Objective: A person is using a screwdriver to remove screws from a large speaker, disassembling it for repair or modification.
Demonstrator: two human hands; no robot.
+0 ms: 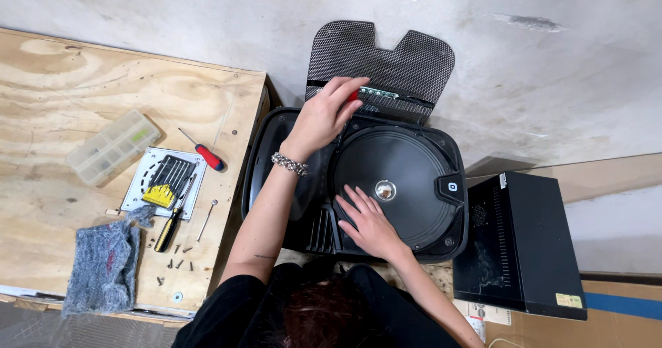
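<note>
Big black plastic speaker cabinet (289, 175) lies face-up on the grey concrete floor, just right of the plywood bench; its round black cone w/ shiny metal centre cap (385, 189) is bare. The perforated black metal grille (379, 62) is already off the front, tipped up at the cabinet's far edge against the floor, w/ a small green circuit strip showing along its lower edge.

Left hand (324, 113), w/ chain bracelet at the wrist, is at the cabinet's far rim; fingers curled round a small red-handled tool (354, 95), mostly hidden, tip not visible. Right hand (369, 224) rests flat on the cone's near side, fingers spread, gripping nothing.

Judging by this: grille removal done, driver still seated in the cabinet, work at the top edge ongoing.

Left of the cabinet on the pale plywood bench (62, 86): red-handled screwdriver (205, 153), a white tray holding a set of thin black bits (165, 181), yellow-and-black screwdriver (169, 225), loose dark screws (176, 264), grey felt cloth (103, 265), clear plastic compartment box (114, 146). Right of the cabinet: black metal box w/ vent slots (527, 241), sat on cardboard.
</note>
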